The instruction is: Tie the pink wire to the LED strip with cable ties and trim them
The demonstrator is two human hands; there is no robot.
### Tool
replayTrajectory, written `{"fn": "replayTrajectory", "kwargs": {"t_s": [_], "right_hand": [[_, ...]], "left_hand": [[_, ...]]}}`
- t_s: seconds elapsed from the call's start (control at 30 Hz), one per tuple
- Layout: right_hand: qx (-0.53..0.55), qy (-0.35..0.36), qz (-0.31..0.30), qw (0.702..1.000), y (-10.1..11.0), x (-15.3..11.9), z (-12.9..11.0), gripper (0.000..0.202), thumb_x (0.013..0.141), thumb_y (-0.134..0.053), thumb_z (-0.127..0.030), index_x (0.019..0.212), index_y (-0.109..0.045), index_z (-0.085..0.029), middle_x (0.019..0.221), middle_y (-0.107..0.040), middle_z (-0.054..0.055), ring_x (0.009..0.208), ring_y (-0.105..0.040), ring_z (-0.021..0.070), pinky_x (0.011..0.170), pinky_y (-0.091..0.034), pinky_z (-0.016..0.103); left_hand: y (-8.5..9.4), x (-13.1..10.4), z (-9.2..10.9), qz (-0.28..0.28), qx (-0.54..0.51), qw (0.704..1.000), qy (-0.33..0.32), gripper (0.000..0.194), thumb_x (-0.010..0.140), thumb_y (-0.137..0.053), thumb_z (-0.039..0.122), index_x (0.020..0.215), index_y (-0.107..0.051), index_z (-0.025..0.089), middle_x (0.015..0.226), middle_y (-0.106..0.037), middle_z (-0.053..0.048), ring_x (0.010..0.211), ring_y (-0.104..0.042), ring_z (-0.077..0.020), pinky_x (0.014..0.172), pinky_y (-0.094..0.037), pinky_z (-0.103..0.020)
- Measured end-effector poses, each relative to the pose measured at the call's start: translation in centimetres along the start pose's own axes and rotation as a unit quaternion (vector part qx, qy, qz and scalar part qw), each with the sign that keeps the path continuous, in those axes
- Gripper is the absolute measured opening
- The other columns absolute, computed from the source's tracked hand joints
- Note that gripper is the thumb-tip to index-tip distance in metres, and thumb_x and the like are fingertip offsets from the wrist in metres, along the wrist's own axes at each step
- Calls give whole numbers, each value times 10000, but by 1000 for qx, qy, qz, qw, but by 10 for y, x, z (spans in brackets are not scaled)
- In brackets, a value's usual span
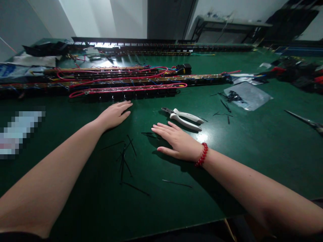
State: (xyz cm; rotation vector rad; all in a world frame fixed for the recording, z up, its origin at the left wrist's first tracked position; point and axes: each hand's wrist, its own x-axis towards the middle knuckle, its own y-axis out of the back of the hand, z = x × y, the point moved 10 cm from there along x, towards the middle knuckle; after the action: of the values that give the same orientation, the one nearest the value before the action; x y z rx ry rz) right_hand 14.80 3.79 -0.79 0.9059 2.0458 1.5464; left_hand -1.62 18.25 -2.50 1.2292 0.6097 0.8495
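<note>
My left hand (115, 115) rests flat on the green table (96, 174), fingers stretched out, just in front of black bars with red wires (126, 89). Nothing is in it. My right hand (176, 141), above a red bead bracelet (202, 154), is spread palm down with nothing gripped. Dark thin strips (150, 134) lie at its fingertips; I cannot tell whether they touch. Just beyond it are white-handled pliers (188, 118). Several loose black cable ties (122, 161) are scattered between and below my hands, and a single cable tie (177, 183) lies nearer the front edge.
A clear plastic bag (248, 95) with black ties sits at the right, near a pointed metal tool (302, 119). More wired bars (151, 52) stretch across the back. A pixelated patch (22, 131) covers something at the left. Dark and red items (300, 72) are piled far right.
</note>
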Motion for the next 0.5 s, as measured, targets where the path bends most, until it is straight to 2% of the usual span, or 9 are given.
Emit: {"fn": "replayTrajectory", "kwargs": {"t_s": [0.2,0.33,0.5], "right_hand": [[-7,-1,0,1000,-1,2,0,615,968,-435,-533,1488,-399,-207,1566,-359,118,1476,-284,269,1198,-215,559],[-19,-19,11,1000,3,-1,11,608,994,-374,-509,1490,-398,-157,1547,-390,126,1463,-318,235,1207,-272,478],[-36,-59,15,997,6,-33,28,660,989,-374,-519,1531,-315,-146,1579,-318,135,1477,-281,259,1206,-284,493]], "left_hand": [[-1,1,-1,0,1,1000,-3,565,990,-314,457,1482,-396,192,1562,-389,-63,1455,-342,-238,1212,-275,-435],[0,0,0,0,0,1000,-2,570,990,-312,464,1484,-392,191,1562,-388,-63,1454,-344,-238,1214,-274,-435],[1,-1,1,-2,2,1000,-2,571,995,-308,458,1489,-382,182,1566,-381,-69,1453,-344,-241,1212,-277,-436]]}}
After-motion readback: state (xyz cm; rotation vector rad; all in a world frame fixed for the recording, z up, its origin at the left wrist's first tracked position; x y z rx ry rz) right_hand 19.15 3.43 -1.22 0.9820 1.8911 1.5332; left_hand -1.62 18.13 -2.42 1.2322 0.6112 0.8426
